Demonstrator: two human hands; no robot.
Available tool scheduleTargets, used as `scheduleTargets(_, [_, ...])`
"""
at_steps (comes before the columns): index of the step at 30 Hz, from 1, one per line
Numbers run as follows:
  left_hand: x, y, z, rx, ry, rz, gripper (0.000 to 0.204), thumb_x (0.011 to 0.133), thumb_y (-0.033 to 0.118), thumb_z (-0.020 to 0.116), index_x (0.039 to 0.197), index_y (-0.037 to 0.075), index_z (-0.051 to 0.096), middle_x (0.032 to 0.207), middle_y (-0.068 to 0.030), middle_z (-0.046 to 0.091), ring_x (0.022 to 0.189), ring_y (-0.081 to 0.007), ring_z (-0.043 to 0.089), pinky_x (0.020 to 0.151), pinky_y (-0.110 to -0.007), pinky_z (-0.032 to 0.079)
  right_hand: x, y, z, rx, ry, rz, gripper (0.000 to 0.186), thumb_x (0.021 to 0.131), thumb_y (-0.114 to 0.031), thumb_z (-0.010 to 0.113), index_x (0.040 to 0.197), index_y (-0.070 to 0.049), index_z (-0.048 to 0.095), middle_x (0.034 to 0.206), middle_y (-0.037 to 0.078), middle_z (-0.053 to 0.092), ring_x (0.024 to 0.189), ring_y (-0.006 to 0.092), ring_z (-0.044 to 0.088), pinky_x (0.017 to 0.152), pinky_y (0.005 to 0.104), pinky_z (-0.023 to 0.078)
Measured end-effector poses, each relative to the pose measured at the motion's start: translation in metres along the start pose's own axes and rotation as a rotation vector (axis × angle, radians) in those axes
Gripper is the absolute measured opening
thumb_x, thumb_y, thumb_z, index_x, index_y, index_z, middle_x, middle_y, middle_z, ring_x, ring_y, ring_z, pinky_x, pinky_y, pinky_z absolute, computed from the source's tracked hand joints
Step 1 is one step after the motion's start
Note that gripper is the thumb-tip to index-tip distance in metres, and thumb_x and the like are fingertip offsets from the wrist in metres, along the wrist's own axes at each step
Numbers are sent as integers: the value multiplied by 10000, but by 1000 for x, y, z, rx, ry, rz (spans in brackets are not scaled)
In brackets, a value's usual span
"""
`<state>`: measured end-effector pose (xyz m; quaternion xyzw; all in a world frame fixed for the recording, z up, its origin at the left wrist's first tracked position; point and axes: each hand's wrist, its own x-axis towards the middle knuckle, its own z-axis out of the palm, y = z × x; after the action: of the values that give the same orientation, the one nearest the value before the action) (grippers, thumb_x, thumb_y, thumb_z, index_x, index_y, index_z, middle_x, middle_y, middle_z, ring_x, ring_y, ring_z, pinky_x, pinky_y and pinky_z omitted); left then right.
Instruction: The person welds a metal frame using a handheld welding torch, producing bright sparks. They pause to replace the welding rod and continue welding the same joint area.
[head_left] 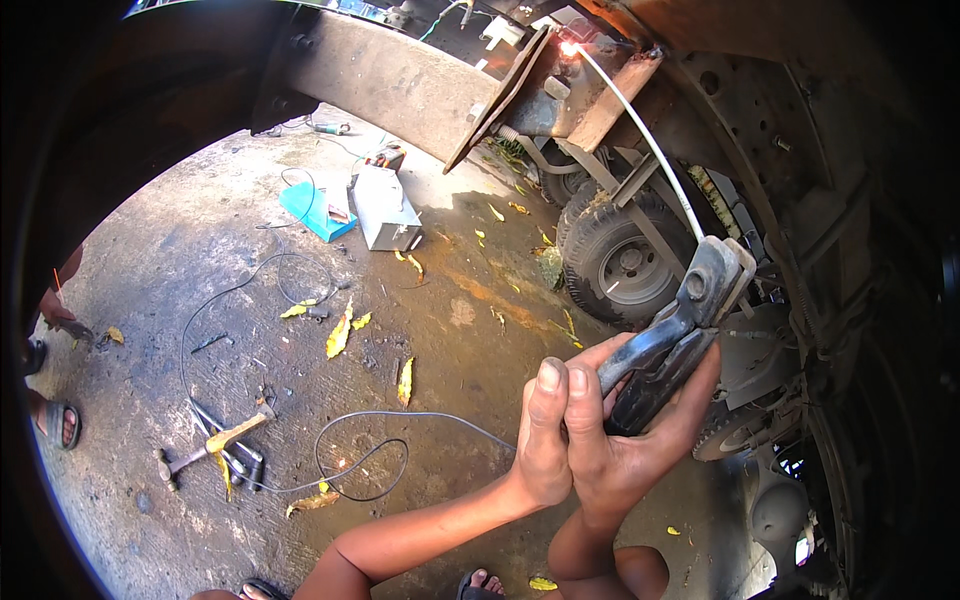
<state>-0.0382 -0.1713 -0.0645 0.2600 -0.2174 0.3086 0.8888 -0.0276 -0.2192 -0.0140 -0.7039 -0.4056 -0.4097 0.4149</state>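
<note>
A black welding electrode holder is clasped between my two hands, its jaws pointing up and to the right. My right hand is closed around its handle from the right. My left hand presses against the right one, thumbs side by side, with its fingers partly hidden behind the handle. From the jaws a thin, pale, slightly curved welding rod runs up and to the left. Its far tip glows bright red-white against a rusty metal bracket on a vehicle frame.
On the concrete floor lie a hammer, a cable and yellow leaves. A grey metal box stands beside a blue box. A frame beam crosses above; a truck wheel is beyond. Another person's sandalled foot shows at left.
</note>
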Motion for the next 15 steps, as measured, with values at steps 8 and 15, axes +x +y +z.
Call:
scheduleTargets(8, [0,1,2,-26,24,-11,827,1009,587,259,1324,-145,482,1217,-227,618,1120,-272,596,1004,-376,451,1,-2,-1,-3,-22,37,948,710,-229,856,1391,137,308,913,101,604,763,162,594,685,297,501])
scheduleTargets(15, [2,2,3,-52,0,11,834,1007,597,259,1302,-144,506,1154,-189,636,1039,-229,591,916,-338,465,0,0,1,1,-11,52,968,708,-238,860,1398,142,297,941,114,609,807,168,611,707,306,507])
